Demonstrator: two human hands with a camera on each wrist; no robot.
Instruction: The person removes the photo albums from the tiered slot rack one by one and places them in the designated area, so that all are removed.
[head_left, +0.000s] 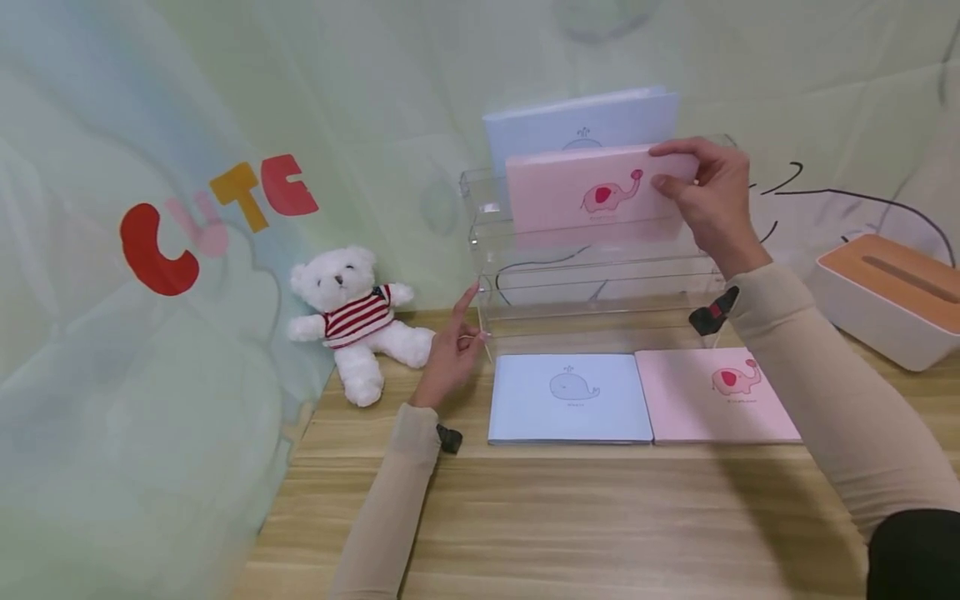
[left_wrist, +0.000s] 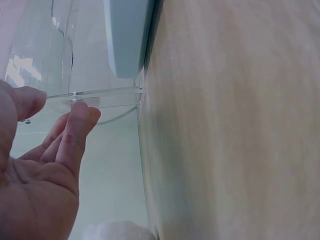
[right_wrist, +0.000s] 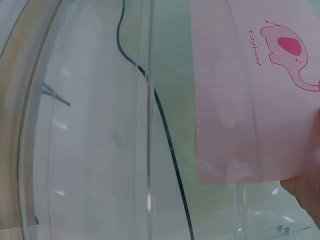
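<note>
My right hand (head_left: 716, 196) pinches the right end of a pink booklet (head_left: 551, 196) with an elephant printed on it. The booklet stands upright at an upper tier of a clear acrylic rack (head_left: 592, 312); whether it touches the shelf I cannot tell. Behind it a blue booklet (head_left: 517, 129) with a whale stands at the top of the rack. My left hand (head_left: 452, 358) touches the rack's left side panel with its fingertips, also seen in the left wrist view. The right wrist view shows the pink booklet's elephant cover (right_wrist: 225, 125) behind clear acrylic.
On the wooden table (head_left: 562, 517), a blue whale booklet (head_left: 525, 400) and a pink elephant booklet (head_left: 678, 408) lie side by side before the rack. A white teddy bear (head_left: 367, 329) sits left. At right stands a white tissue box (head_left: 862, 312) with a brown lid.
</note>
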